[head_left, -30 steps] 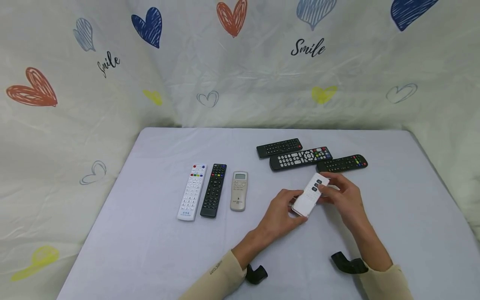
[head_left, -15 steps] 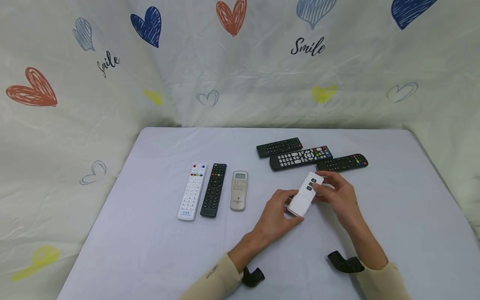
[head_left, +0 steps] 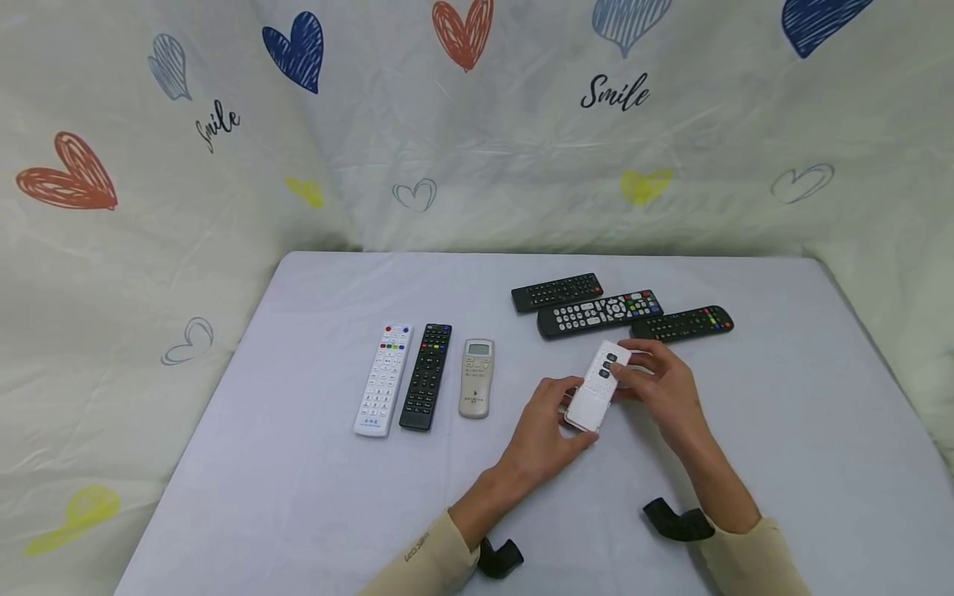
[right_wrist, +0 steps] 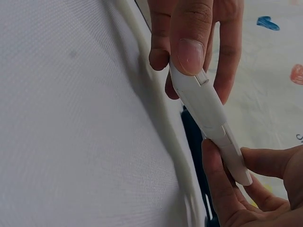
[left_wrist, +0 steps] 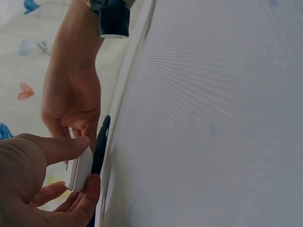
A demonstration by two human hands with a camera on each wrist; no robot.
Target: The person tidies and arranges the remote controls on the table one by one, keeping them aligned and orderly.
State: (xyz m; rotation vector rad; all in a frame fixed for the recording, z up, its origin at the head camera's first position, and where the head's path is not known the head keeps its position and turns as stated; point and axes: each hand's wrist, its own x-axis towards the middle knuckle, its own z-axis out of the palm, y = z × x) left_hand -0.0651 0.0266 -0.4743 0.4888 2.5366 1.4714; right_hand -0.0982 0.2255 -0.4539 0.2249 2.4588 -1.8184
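Note:
A small white remote control (head_left: 594, 391) with a few dark buttons is held tilted above the table between both hands. My left hand (head_left: 538, 430) grips its lower end, thumb on the near edge and fingers on the far side. At the upper end my right hand (head_left: 663, 393) pinches it, the thumb by the dark buttons and the fingers behind. Edge-on in the right wrist view, the white remote (right_wrist: 208, 113) shows a seam along its side. The left wrist view shows the left thumb (left_wrist: 66, 149) across the remote's end.
On the left lie a long white remote (head_left: 383, 381), a black remote (head_left: 426, 377) and a beige remote (head_left: 476, 379) with a small screen. Behind the hands, three black remotes (head_left: 599, 314) lie close together. A white cloth covers the table (head_left: 283, 497).
Both hands have shifted slightly left together, carrying the white remote with them. Their hold looks the same, and the remotes on the table have stayed in place.

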